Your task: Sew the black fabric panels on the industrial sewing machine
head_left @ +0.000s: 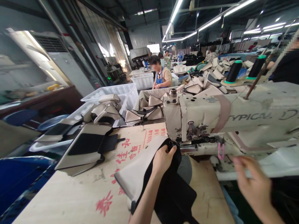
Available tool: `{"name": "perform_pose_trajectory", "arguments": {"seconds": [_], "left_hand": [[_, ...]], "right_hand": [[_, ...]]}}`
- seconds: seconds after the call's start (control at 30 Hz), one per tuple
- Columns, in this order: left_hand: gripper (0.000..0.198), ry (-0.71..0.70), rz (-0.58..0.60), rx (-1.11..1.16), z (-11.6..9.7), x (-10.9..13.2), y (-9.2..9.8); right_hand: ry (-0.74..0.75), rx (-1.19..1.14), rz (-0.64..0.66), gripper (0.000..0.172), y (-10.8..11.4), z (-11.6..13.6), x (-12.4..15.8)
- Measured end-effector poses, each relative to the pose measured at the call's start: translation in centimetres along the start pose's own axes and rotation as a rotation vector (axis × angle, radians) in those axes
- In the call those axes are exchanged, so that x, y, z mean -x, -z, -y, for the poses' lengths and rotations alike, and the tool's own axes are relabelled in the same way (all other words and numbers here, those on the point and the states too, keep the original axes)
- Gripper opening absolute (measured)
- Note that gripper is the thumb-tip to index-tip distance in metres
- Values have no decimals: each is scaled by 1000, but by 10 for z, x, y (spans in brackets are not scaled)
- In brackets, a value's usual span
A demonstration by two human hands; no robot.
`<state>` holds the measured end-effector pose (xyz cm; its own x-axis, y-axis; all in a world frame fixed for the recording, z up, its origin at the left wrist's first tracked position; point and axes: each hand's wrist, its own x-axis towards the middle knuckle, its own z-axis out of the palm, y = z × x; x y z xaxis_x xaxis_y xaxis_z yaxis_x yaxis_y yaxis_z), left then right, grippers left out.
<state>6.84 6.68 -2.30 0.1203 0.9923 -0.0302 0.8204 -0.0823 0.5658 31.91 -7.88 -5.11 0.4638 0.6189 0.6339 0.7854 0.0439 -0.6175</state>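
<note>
Under the needle area of the sewing machine (174, 124) lies a sewn fabric piece (173, 186), black with beige panels and a grey rounded part. My left hand (162, 158) grips its upper edge close to the presser foot, with thumb and fingers pinched on the black cloth. The rest of the piece spreads over the wooden table (88, 193) towards me, partly hidden by my left forearm. Blurred by motion, my right hand (253, 182) is raised at the right of the machine bed, its fingers loosely bent and apart, holding nothing visible. Nearest to it is a pink loop-shaped item (220, 151).
A beige-and-black sewn piece (85, 146) lies at the table's left. Beyond are white plastic bins (130, 98) with similar pieces. Black thread cones (233, 72) stand behind the machine. A co-worker (162, 76) sits further back. A blue container (21, 180) is at left.
</note>
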Motion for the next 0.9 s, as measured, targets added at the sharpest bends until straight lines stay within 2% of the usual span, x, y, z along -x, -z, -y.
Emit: {"name": "perform_pose_trajectory", "arguments": {"seconds": [0.03,0.07,0.1,0.13,0.23,0.4,0.6,0.77,0.9], "left_hand": [[42,3,-3,1,0,1,0],[42,7,-5,0,-1,1,0],[41,11,-8,-2,-2,1,0],[41,16,-10,-5,-2,2,0],[40,27,-15,-13,-3,0,-1],[43,15,-6,9,1,-12,-5],[38,-6,7,27,2,-28,-5],[36,-8,23,15,1,-32,-3],[35,-8,27,3,0,-33,-2]], "right_hand": [[-134,-184,263,24,-24,23,10],[-288,-358,463,26,-48,45,19],[-425,-520,531,28,-71,64,26],[-536,-654,545,29,-91,79,31],[-628,-749,497,35,-128,102,34],[-796,-827,470,44,-140,99,26],[-962,-896,463,43,-148,106,17],[-993,-927,418,47,-153,112,18],[-957,-941,455,48,-153,112,19]]}}
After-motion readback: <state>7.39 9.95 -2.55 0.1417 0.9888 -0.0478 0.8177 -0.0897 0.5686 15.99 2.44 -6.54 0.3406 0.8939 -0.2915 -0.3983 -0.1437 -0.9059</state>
